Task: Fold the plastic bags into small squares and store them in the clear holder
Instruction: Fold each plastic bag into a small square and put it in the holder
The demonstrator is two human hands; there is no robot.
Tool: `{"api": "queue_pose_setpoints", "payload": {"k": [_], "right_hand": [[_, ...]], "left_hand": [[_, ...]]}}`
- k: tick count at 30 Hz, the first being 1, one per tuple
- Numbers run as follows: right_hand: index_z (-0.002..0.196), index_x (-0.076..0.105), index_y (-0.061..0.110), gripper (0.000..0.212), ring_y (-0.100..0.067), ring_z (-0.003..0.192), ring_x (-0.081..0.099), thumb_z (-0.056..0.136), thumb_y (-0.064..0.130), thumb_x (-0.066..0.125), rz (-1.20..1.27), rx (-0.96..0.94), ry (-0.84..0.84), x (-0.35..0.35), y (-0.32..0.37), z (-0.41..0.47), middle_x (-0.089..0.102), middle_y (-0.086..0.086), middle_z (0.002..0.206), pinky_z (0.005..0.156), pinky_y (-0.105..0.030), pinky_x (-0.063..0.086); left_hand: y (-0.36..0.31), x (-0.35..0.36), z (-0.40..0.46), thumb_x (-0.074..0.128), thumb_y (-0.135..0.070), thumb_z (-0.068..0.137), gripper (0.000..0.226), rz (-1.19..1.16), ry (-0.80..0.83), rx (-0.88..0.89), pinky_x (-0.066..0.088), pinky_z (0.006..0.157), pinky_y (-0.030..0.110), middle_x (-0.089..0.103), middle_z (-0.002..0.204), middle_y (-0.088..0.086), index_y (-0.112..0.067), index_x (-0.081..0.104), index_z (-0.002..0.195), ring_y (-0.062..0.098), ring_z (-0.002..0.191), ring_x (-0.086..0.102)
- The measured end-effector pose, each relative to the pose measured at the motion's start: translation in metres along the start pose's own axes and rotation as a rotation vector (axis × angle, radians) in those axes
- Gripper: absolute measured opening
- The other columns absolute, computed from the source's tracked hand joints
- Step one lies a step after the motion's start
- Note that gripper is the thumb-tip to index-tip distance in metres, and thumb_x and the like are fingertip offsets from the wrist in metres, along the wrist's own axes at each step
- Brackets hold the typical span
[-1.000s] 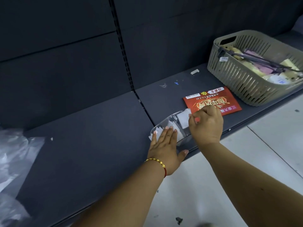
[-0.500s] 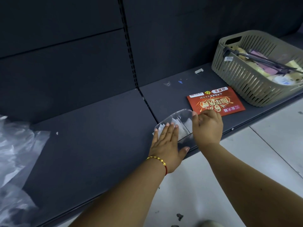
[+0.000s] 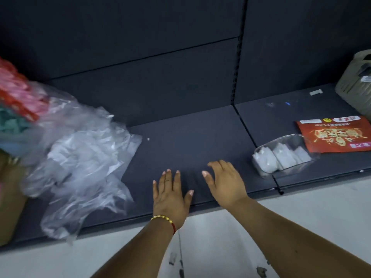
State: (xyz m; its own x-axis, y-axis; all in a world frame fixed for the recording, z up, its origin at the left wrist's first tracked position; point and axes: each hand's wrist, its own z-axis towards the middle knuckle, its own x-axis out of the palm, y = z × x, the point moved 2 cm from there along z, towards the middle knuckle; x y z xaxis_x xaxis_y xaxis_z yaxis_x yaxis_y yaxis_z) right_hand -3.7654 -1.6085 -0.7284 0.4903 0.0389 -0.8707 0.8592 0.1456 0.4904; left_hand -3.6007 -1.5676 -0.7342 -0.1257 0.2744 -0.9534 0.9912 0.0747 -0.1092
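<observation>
A: On the shelf (image 3: 180, 137), far left: loose plastic bags (image 3: 84, 157); clear holder (image 3: 285, 157) sits right, squares inside.

B: Left hand (image 3: 170, 195), right hand (image 3: 224, 181) empty, fingers spread. Film looks light, limp, slippery (pinch an edge).

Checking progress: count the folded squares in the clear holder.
3 show: folded squares at the left end, middle and right end of the clear holder. More may be hidden behind them.
</observation>
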Motion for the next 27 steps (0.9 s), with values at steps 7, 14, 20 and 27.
{"api": "queue_pose_setpoints", "payload": {"k": [7,14,20,27], "right_hand": [[0.155,0.009,0.036,0.065,-0.026,0.148,-0.019,0.097,0.065,0.013,-0.181,0.015,0.665,0.07,0.05,-0.008,-0.013,0.001,0.163,0.119,-0.051,-0.01],[0.154,0.001,0.04,0.07,-0.03,0.145,-0.027,0.093,0.071,0.016,-0.27,0.031,0.754,0.073,0.054,-0.005,-0.023,0.003,0.161,0.118,-0.054,-0.012],[0.154,0.021,0.035,0.064,-0.021,0.15,-0.01,0.097,0.064,0.023,0.032,0.164,0.758,0.049,0.059,0.001,-0.003,0.005,0.164,0.12,-0.046,-0.003],[0.15,0.03,0.031,0.069,-0.013,0.139,0.035,0.091,0.052,0.058,0.686,0.19,0.38,-0.028,0.086,-0.003,0.035,0.008,0.153,0.113,-0.036,0.033]], "left_hand": [[0.125,0.007,-0.025,0.021,-0.057,0.1,0.059,-0.003,-0.006,-0.336,-0.006,0.119,0.048,-0.011,0.162,0.018,-0.038,0.008,0.155,0.036,0.149,-0.011],[0.151,0.01,-0.005,0.03,-0.048,0.102,0.054,-0.13,0.051,-0.364,0.024,0.115,0.039,0.042,0.15,0.011,-0.015,0.043,0.143,0.029,0.139,0.034],[0.112,-0.043,-0.015,0.046,-0.031,0.101,0.035,-0.677,-0.231,-0.21,0.041,0.065,0.024,0.058,0.072,0.004,-0.013,0.056,0.073,0.018,0.069,0.053],[0.079,-0.126,-0.045,0.061,-0.021,0.094,0.033,-1.143,-0.19,-0.031,0.047,0.071,0.033,0.058,0.066,0.003,-0.011,0.065,0.063,0.014,0.066,0.052]]}}
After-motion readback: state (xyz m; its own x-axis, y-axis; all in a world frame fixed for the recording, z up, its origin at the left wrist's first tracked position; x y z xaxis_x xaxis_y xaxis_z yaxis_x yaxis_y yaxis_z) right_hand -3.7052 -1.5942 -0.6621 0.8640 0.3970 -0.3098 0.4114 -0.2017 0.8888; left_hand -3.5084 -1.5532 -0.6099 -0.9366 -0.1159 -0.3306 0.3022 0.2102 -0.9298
